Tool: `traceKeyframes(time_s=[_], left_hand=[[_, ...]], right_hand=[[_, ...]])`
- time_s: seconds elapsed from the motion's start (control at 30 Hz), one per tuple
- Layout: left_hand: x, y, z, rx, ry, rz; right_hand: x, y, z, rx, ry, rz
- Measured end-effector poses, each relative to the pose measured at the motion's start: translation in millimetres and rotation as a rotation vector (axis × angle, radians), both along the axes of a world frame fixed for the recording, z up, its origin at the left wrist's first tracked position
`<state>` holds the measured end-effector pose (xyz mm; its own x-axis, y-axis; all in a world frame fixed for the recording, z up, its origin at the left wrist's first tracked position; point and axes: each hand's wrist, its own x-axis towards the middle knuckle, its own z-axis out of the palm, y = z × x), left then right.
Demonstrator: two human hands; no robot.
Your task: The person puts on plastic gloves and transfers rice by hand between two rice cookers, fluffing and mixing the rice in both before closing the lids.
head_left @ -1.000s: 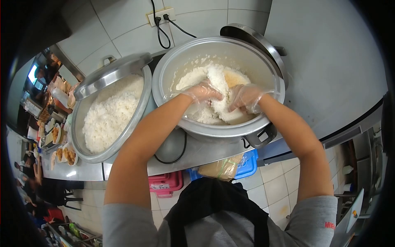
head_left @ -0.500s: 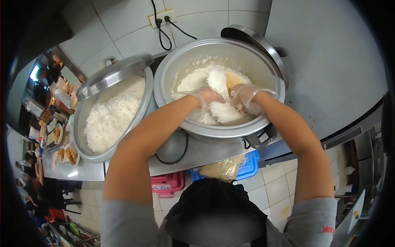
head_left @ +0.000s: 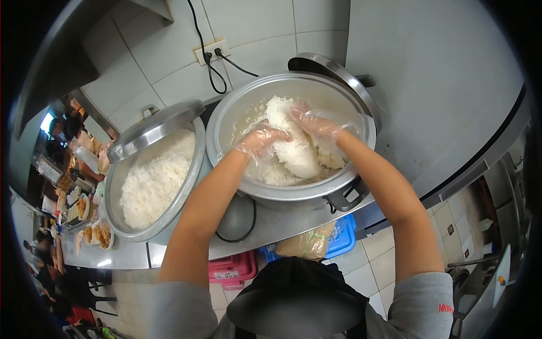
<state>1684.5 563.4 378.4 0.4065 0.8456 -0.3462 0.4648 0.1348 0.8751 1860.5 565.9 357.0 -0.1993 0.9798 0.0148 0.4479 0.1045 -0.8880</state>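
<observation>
A large metal rice cooker pot [head_left: 226,113] holds cooked white rice. Inside it, a big clump of rice [head_left: 296,155] is lifted and tilted between my two hands. My left hand [head_left: 261,139], in a clear plastic glove, presses on the clump's left side with its fingers curled against it. My right hand [head_left: 319,123], gloved the same way, grips the clump's upper right side, and some of its fingers are hidden by rice. Flatter rice lies beneath, at the bottom of the pot.
Left of the pot stands a second pot [head_left: 116,195] full of rice, its lid [head_left: 155,131] resting askew. Another lid [head_left: 339,70] leans behind the first pot. Cords [head_left: 197,34] hang from a wall outlet. A grey cabinet side [head_left: 429,85] borders the right. Below are blue [head_left: 341,240] and pink bins [head_left: 234,268].
The hands have risen from deep in the rice, turning up a large clump between them. The brownish patch of rice is no longer visible. The camera view has shifted slightly.
</observation>
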Motion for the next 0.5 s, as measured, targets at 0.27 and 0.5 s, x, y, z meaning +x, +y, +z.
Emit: traceKeyframes(time_s=[0.27,0.5], left_hand=[[-18,17,-24,0.019,-0.434,0.021],[-8,18,-26,0.089,-0.574,0.021]], right_hand=[[-25,5,9,0.192,-0.239,-0.061],[-15,11,-6,0.281,-0.173,-0.065]])
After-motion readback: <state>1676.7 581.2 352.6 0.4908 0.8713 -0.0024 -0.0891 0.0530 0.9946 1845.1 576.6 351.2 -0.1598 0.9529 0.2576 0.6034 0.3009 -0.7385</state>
